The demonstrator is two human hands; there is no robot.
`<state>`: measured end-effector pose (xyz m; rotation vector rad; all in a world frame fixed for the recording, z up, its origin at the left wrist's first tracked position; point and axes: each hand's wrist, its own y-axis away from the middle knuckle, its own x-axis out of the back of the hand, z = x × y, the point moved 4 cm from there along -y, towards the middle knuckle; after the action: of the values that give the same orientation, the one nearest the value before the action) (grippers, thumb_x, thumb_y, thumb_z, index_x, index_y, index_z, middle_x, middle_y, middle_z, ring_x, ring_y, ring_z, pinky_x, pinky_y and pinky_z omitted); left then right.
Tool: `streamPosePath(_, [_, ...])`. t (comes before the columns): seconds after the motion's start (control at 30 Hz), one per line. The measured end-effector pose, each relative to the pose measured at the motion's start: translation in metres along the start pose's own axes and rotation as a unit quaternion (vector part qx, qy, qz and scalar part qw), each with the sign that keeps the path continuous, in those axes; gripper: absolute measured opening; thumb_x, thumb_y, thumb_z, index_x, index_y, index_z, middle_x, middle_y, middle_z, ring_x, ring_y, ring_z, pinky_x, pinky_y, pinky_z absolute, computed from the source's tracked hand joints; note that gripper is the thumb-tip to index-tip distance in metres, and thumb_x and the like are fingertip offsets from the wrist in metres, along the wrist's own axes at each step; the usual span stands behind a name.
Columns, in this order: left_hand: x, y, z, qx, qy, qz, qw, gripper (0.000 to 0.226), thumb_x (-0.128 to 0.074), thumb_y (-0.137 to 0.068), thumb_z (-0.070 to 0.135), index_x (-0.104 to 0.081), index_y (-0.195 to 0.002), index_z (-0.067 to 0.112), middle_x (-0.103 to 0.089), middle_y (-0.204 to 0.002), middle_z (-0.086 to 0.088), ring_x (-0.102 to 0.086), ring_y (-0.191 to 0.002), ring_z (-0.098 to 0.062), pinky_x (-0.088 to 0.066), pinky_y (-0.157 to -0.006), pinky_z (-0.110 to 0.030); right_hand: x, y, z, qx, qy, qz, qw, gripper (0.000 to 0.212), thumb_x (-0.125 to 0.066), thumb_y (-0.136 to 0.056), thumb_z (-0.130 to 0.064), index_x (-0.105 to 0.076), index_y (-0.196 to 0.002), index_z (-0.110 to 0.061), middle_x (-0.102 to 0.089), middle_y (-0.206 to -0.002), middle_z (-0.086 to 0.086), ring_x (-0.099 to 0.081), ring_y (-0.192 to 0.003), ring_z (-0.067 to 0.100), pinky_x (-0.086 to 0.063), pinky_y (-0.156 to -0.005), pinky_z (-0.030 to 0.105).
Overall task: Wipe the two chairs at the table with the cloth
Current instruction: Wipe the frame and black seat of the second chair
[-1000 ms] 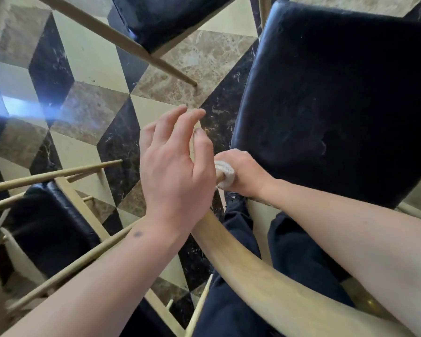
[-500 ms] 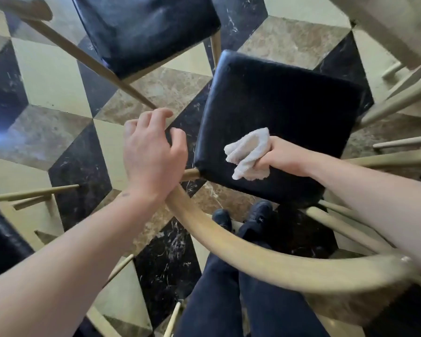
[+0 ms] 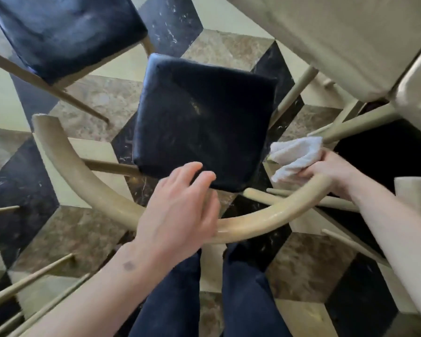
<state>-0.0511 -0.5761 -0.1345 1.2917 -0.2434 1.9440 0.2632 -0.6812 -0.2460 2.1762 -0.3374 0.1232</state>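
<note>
Marble floor (image 3: 95, 100) of cream, brown and black diamonds across the whole frame, seen from straight above. At centre, black padded seat (image 3: 202, 122) of the near chair, ringed on the lower side by its pale curved wooden backrest rail (image 3: 88, 176), sweeping from left of centre down and round to the right. At upper left, black seat of a second chair (image 3: 63, 32), pale legs slanting beneath. At upper right, pale table edge (image 3: 350, 45) and a table leg.

Left hand (image 3: 180, 220) low in the centre, palm down over the rail, fingers loosely curved and slightly apart, tips reaching the seat's near edge; contact with the rail blurred, hard to tell. Right hand (image 3: 331, 173) at right of centre, at the rail's right end, fingers bunched tight around a white cloth (image 3: 294, 156), most of it sticking out toward the seat's lower right corner, just beside it. Dark trouser legs (image 3: 241, 300) at bottom centre.
</note>
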Motion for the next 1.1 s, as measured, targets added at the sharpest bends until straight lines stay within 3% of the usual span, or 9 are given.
streamPosePath(0.17, [-0.015, -0.006, 0.021, 0.048, -0.02, -0.035, 0.998, 0.035, -0.048, -0.099, 0.035, -0.063, -0.123, 0.015, -0.061, -0.124, -0.001, -0.059, -0.107, -0.026, -0.052, -0.085, -0.045, -0.007, 0.039, 0.071, 0.023, -0.111, 0.102, 0.988, 0.051, -0.077, -0.046, -0.025, -0.077, -0.094, -0.041, -0.078, -0.091, -0.011, -0.072, -0.088, 0.002, -0.056, -0.075, 0.023])
streamPosePath(0.33, [-0.022, -0.009, 0.07, 0.015, -0.002, -0.037, 0.999, 0.032, -0.038, -0.101, 0.041, -0.06, -0.116, 0.023, -0.059, -0.112, 0.009, -0.057, -0.095, -0.016, -0.051, -0.077, -0.037, -0.041, 0.064, 0.089, 0.078, -0.089, 0.035, 0.992, 0.038, -0.077, -0.073, -0.006, -0.077, -0.099, -0.033, -0.077, -0.1, -0.017, -0.07, -0.101, 0.002, -0.051, -0.077, 0.011])
streamPosePath(0.47, [-0.046, -0.023, 0.093, 0.034, 0.005, -0.069, 0.997, 0.033, -0.031, -0.104, 0.042, -0.057, -0.113, 0.024, -0.055, -0.107, 0.009, -0.052, -0.092, -0.015, -0.047, -0.079, -0.036, -0.069, 0.067, 0.069, 0.156, -0.012, -0.032, 0.987, 0.065, -0.071, -0.085, 0.004, -0.065, -0.128, -0.045, -0.064, -0.128, -0.031, -0.052, -0.124, -0.014, -0.04, -0.096, 0.002])
streamPosePath(0.57, [-0.06, -0.029, 0.092, 0.05, -0.037, -0.124, 0.99, 0.042, -0.016, -0.1, 0.048, -0.049, -0.12, 0.03, -0.048, -0.111, 0.011, -0.049, -0.096, -0.016, -0.045, -0.082, -0.036, -0.082, 0.06, 0.057, 0.202, 0.034, -0.047, 0.978, 0.049, -0.068, -0.092, 0.001, -0.058, -0.136, -0.02, -0.06, -0.134, -0.019, -0.045, -0.141, 0.006, -0.033, -0.106, 0.005])
streamPosePath(0.7, [-0.068, -0.029, 0.086, 0.088, -0.026, -0.142, 0.986, 0.055, -0.009, -0.095, 0.05, -0.029, -0.145, 0.04, -0.035, -0.154, 0.007, -0.034, -0.141, -0.021, -0.038, -0.105, -0.04, -0.087, 0.048, 0.036, 0.299, 0.06, -0.078, 0.949, 0.036, -0.064, -0.093, -0.005, -0.051, -0.111, 0.023, -0.055, -0.092, 0.03, -0.052, -0.088, 0.047, -0.053, -0.075, 0.033])
streamPosePath(0.77, [-0.069, -0.028, 0.084, 0.097, -0.035, -0.139, 0.985, 0.057, -0.011, -0.096, 0.05, -0.014, -0.153, 0.045, -0.015, -0.168, 0.005, -0.009, -0.155, -0.025, -0.023, -0.119, -0.047, -0.092, 0.031, 0.044, 0.257, -0.002, -0.115, 0.96, 0.034, -0.063, -0.09, -0.013, -0.049, -0.096, 0.017, -0.05, -0.085, 0.041, -0.046, -0.08, 0.053, -0.046, -0.067, 0.053])
streamPosePath(0.9, [-0.068, -0.028, 0.083, 0.105, -0.061, -0.115, 0.986, 0.061, -0.018, -0.098, 0.051, -0.002, -0.157, 0.048, 0.002, -0.171, 0.005, 0.012, -0.156, -0.023, -0.008, -0.124, -0.052, -0.101, -0.007, 0.073, 0.215, 0.064, -0.095, 0.97, 0.015, -0.059, -0.094, -0.004, -0.059, -0.081, 0.005, -0.048, -0.063, 0.008, -0.057, -0.063, -0.002, -0.046, -0.062, 0.012])
streamPosePath(1.03, [-0.064, -0.027, 0.085, 0.106, -0.072, -0.11, 0.986, 0.061, -0.021, -0.097, 0.053, -0.005, -0.157, 0.05, 0.002, -0.17, 0.01, 0.013, -0.155, -0.016, -0.002, -0.122, -0.041, -0.105, -0.04, 0.11, 0.178, 0.104, -0.101, 0.973, 0.009, -0.062, -0.078, -0.042, -0.061, -0.087, -0.04, -0.059, -0.085, -0.016, -0.06, -0.088, 0.014, -0.056, -0.085, 0.044])
streamPosePath(1.1, [-0.065, -0.03, 0.09, 0.102, -0.068, -0.111, 0.986, 0.062, -0.021, -0.095, 0.054, -0.01, -0.156, 0.05, -0.003, -0.169, 0.011, 0.009, -0.156, -0.013, -0.002, -0.12, -0.035, -0.102, -0.052, 0.133, 0.112, 0.072, -0.065, 0.989, 0.044, -0.061, -0.07, -0.042, -0.067, -0.11, -0.025, -0.066, -0.112, 0.003, -0.061, -0.112, 0.03, -0.05, -0.1, 0.048])
